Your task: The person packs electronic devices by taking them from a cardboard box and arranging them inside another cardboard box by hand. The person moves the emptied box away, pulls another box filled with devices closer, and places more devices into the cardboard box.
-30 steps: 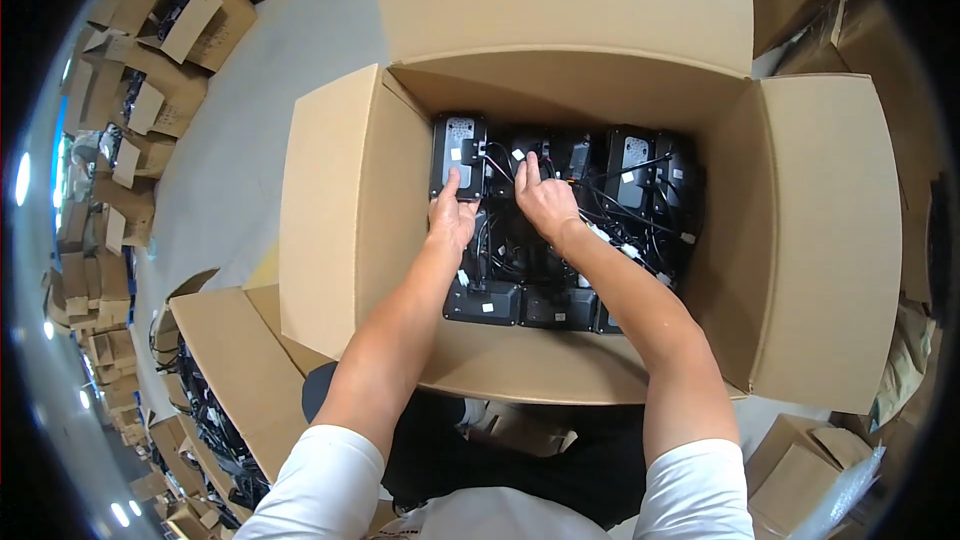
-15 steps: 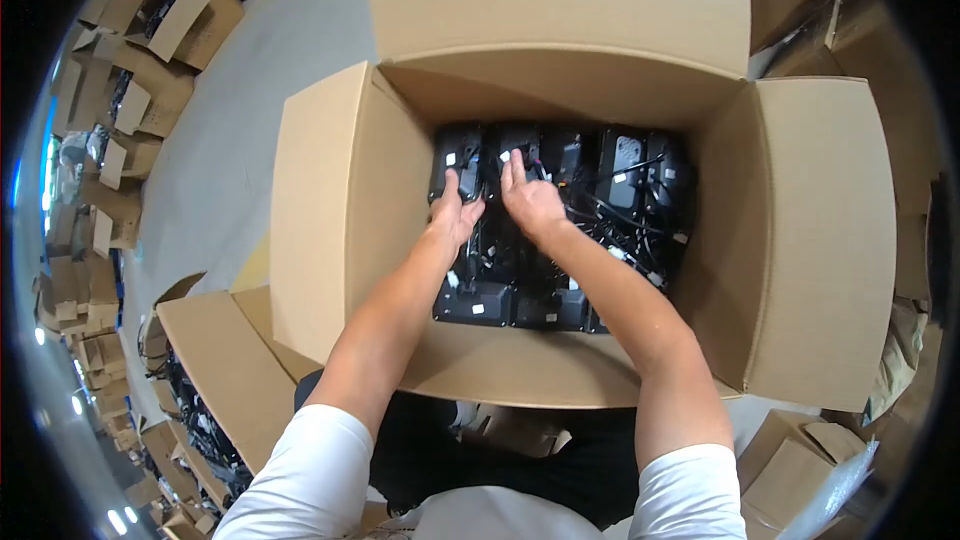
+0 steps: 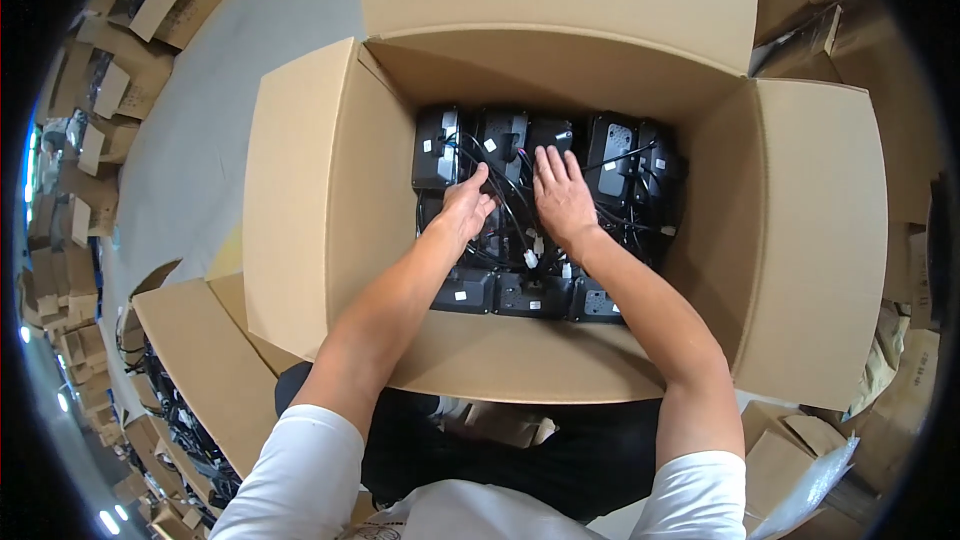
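Note:
Several black plastic housings with cables stand in rows inside a large open cardboard box (image 3: 540, 355). My left hand (image 3: 466, 208) is among the cables at the left, below the far-left black housing (image 3: 436, 145). Its thumb stands apart from the fingers, and I see nothing gripped in it. My right hand (image 3: 565, 198) lies palm down with fingers stretched out over the black housings in the middle. Black cables (image 3: 508, 190) with white connectors (image 3: 531, 258) run between my hands. What lies beneath my right palm is hidden.
The box's flaps (image 3: 815, 240) are folded outward on the sides and far edge. A second open carton (image 3: 205, 360) with black cabled parts stands at the lower left. More cartons line the far left, and a small carton (image 3: 775, 450) with clear wrap is at the lower right.
My left hand has come away from the far-left housing. The right hand has shifted right, its fingers now flat. Cables and white connectors now show between them. The view has shifted slightly.

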Demonstrator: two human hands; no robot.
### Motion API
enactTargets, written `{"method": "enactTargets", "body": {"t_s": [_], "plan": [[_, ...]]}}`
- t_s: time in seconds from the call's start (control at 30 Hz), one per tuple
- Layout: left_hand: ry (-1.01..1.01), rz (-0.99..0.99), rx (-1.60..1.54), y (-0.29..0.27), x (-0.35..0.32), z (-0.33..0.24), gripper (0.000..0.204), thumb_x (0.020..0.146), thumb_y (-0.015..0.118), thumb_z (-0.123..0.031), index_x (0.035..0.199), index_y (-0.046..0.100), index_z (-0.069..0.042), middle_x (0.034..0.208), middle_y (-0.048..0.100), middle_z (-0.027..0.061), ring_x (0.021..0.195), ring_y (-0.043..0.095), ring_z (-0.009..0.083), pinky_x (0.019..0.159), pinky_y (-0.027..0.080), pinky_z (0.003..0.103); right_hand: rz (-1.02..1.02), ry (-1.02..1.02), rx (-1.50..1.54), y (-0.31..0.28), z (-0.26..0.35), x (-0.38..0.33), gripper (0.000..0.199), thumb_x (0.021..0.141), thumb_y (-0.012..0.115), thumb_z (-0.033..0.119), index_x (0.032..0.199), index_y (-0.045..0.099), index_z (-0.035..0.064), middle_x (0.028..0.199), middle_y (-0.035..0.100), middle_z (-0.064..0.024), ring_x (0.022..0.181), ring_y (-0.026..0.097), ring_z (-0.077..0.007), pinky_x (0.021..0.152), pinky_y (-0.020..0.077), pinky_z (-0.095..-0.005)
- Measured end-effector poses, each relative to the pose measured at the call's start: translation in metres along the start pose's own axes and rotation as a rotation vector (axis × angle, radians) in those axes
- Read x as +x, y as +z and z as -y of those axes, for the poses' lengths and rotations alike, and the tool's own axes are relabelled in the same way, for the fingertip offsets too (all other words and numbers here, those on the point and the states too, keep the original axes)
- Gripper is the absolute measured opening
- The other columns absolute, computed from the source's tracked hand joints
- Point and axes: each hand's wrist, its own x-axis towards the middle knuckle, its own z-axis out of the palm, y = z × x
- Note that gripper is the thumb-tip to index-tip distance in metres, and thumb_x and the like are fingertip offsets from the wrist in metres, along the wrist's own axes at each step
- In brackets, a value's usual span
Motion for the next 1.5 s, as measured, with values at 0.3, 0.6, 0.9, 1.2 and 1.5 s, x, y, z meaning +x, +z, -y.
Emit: {"method": "enactTargets", "body": {"t_s": [0.3, 0.6, 0.9, 1.2, 1.5], "plan": [[0.121, -0.202, 0.067, 0.022, 0.004, 0.021, 0.042, 0.092, 0.069, -0.016, 0.123, 0.049, 0.005, 0.108, 0.065, 0.0132, 0.098, 0.064, 0.0256, 0.088, 0.053, 0.042, 0.023, 0.008, 0.200, 0.006, -0.070, 0.012, 0.088, 0.070, 0.076, 0.029, 0.145, 0.039, 0.0029, 0.153, 0.035, -0.0145, 0.139, 0.036, -0.0343, 0.116, 0.0247, -0.0503], [0.063, -0.176, 0.260, 0.029, -0.020, 0.012, 0.080, 0.083, 0.078, -0.033, 0.133, 0.037, 0.012, 0.137, 0.046, 0.0274, 0.123, 0.052, 0.0375, 0.106, 0.040, 0.050, 0.149, 0.154, 0.210, -0.011, -0.061, 0.007, 0.115, 0.061, 0.086, 0.047, 0.153, 0.026, 0.0130, 0.158, 0.025, -0.0145, 0.139, 0.036, -0.0343, 0.110, 0.0280, -0.0627], [0.437, 0.240, 0.874, 0.049, -0.226, -0.155, 0.022, 0.094, 0.066, -0.024, 0.083, 0.063, -0.005, 0.065, 0.052, -0.0023, 0.062, 0.049, 0.0071, 0.056, 0.042, 0.023, 0.012, 0.026, 0.228, -0.074, -0.050, -0.023, 0.101, 0.055, 0.090, 0.032, 0.142, 0.043, 0.0086, 0.152, 0.034, -0.0170, 0.138, 0.037, -0.0338, 0.111, 0.0262, -0.0585], [1.073, -0.311, 0.834, -0.249, -0.573, -0.264, 0.049, 0.098, 0.060, -0.028, 0.134, 0.052, 0.004, 0.110, 0.068, 0.0123, 0.102, 0.066, 0.0174, 0.088, 0.052, 0.028, 0.208, -0.133, 0.793, -0.076, -0.075, -0.142, 0.036, 0.075, 0.073, 0.019, 0.100, 0.061, -0.0055, 0.091, 0.065, -0.0270, 0.085, 0.065, -0.0383, 0.076, 0.0501, -0.0438], [0.694, -0.500, 1.422, -0.403, -0.593, -0.147, 0.039, 0.079, 0.074, -0.032, 0.091, 0.064, 0.004, 0.087, 0.062, 0.0191, 0.082, 0.063, 0.0281, 0.072, 0.048, 0.038, 0.460, 0.124, 0.839, -0.165, -0.042, -0.175, 0.042, 0.083, 0.070, 0.016, 0.117, 0.061, -0.0075, 0.085, 0.068, -0.0106, 0.078, 0.060, -0.0118, 0.071, 0.0502, -0.0286]]}}
